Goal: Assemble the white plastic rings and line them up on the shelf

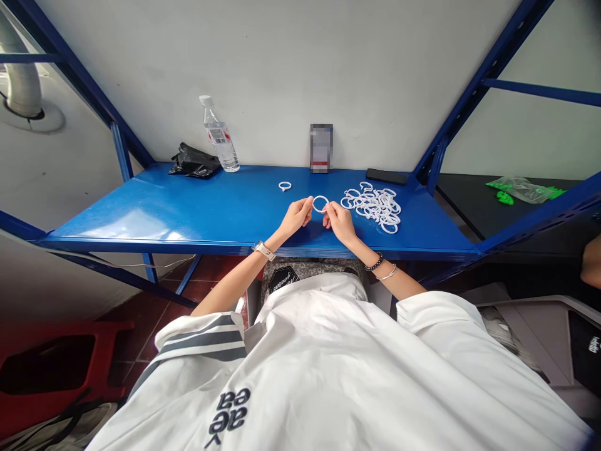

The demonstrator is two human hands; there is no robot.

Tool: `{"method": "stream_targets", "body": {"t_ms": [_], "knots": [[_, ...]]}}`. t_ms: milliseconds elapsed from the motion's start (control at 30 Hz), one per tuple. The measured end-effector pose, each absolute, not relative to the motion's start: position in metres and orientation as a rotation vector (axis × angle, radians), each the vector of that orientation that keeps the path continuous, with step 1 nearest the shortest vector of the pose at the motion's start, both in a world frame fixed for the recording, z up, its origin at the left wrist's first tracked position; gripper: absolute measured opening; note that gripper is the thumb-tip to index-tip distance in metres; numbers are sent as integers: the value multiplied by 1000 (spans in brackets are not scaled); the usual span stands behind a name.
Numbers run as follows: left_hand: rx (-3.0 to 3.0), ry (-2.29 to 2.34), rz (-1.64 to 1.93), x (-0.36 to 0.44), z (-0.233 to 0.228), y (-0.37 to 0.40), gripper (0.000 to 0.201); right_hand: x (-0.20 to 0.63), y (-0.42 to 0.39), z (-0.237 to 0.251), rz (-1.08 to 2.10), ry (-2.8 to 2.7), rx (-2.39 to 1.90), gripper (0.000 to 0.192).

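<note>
A: What can't be made out here?

B: The upright card or phone (321, 148) leaning on the wall at the back is blurred over, so its face is unreadable. The person's lap and the space under the tabletop (188, 207) are hidden by a white shirt (328, 369). At the right edge a bit of another person's arm (592, 260) is cut off by the frame.

A: And the hands?

B: Both are raised just above the blue tabletop, near its front edge. The left hand (295, 216) and the right hand (339, 220) each pinch one side of a single white ring (320, 203), fingers closed narrowly on it, so the ring hangs between them. Whether the ring has a gap cannot be told at this size.

A: What lies around them?

B: Just right of the right hand, a heap of white rings (373, 203) on the tabletop; how many is unclear, as they overlap. One lone ring (285, 185) lies apart, behind and left of the hands. Farther back: a clear water bottle (219, 136), upright, beside a crumpled black bag (193, 161), and a flat dark object (386, 176) by the right post. Green pieces in a clear bag (521, 188) sit on the next, dark shelf. A red stool (56, 369) stands on the floor at left.
</note>
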State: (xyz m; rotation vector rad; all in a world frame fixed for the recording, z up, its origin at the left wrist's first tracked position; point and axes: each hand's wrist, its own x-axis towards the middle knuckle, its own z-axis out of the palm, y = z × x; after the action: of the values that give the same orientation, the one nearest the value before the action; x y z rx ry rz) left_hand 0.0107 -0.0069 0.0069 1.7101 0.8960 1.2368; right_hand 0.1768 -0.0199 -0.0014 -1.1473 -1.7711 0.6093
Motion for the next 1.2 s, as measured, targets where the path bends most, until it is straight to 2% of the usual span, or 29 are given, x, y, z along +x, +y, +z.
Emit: {"method": "stream_targets", "body": {"t_ms": [267, 833, 1200], "knots": [[1710, 864, 1200, 10, 11, -10, 63, 177, -23, 2, 626, -1739, -1111, 56], [1727, 728, 981, 10, 16, -15, 50, 177, -25, 4, 604, -1629, -1075, 53], [1749, 742, 1036, 10, 11, -11, 54, 178, -25, 3, 609, -1614, -1053, 54]]}}
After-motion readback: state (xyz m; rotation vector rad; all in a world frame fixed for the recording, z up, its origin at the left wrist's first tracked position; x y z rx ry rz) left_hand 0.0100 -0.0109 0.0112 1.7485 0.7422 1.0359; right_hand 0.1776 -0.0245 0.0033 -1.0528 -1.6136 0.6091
